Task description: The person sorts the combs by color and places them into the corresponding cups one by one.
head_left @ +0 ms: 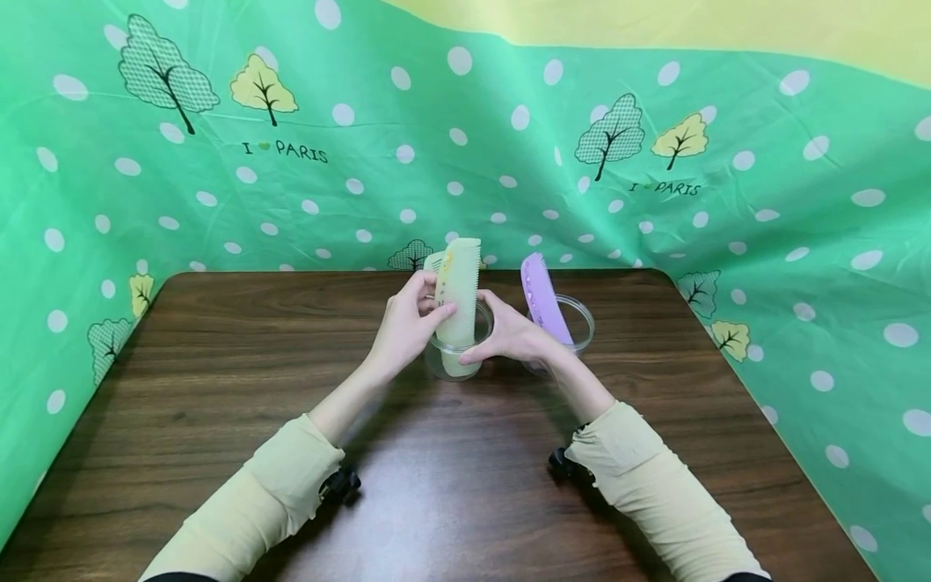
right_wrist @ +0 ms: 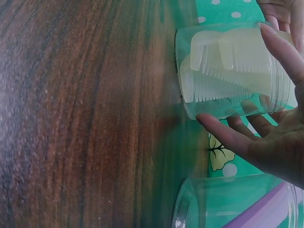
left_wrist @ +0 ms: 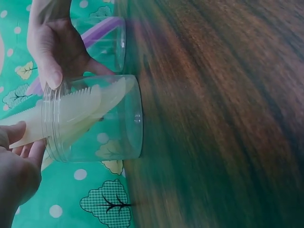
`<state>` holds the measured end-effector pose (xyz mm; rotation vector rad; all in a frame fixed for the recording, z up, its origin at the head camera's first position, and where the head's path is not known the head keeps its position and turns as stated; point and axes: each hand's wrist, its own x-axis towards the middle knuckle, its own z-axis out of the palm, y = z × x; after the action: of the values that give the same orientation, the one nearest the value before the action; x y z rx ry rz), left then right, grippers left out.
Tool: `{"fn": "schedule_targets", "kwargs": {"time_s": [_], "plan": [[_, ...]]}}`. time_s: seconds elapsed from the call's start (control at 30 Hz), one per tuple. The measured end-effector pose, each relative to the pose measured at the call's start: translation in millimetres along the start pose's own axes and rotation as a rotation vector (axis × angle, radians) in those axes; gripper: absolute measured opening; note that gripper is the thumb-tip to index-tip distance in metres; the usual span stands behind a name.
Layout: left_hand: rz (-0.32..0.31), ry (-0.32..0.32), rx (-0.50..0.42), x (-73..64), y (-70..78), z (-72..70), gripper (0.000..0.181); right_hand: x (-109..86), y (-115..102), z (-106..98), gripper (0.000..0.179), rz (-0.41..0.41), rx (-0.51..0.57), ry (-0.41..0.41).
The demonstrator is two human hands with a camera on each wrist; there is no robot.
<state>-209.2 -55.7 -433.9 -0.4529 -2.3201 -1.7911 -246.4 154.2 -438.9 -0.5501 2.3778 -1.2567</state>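
Observation:
A pale green comb (head_left: 460, 283) stands teeth to the right in a clear plastic jar (head_left: 451, 370). My left hand (head_left: 403, 327) pinches this comb above the rim, thumb in front and fingers behind. Another pale comb (head_left: 432, 262) leans behind it in the same jar; both lower ends show through the wall in the right wrist view. Around the jar's right side, near the rim, curve the thumb and fingers of my right hand (head_left: 512, 327), holding it. The left wrist view shows the jar (left_wrist: 130, 142) upright on the table.
Just right of the right hand stands a second clear jar (head_left: 591, 323) with a purple comb (head_left: 544, 299) leaning in it. The brown wooden table (head_left: 451, 485) ends at a green dotted cloth (head_left: 305, 234) behind and at both sides.

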Motion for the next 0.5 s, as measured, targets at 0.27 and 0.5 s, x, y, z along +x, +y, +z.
{"fn": "schedule_targets", "kwargs": {"time_s": [0.27,0.5], "plan": [[0.048,0.018,0.205,-0.3,-1.1,-2.0,0.030,-0.7,-1.2,-0.4,0.104,-0.006,0.021,0.000],[0.055,0.021,0.298,-2.8,0.9,-4.2,0.030,-0.5,0.3,0.7,0.103,0.007,0.010,0.005]]}}
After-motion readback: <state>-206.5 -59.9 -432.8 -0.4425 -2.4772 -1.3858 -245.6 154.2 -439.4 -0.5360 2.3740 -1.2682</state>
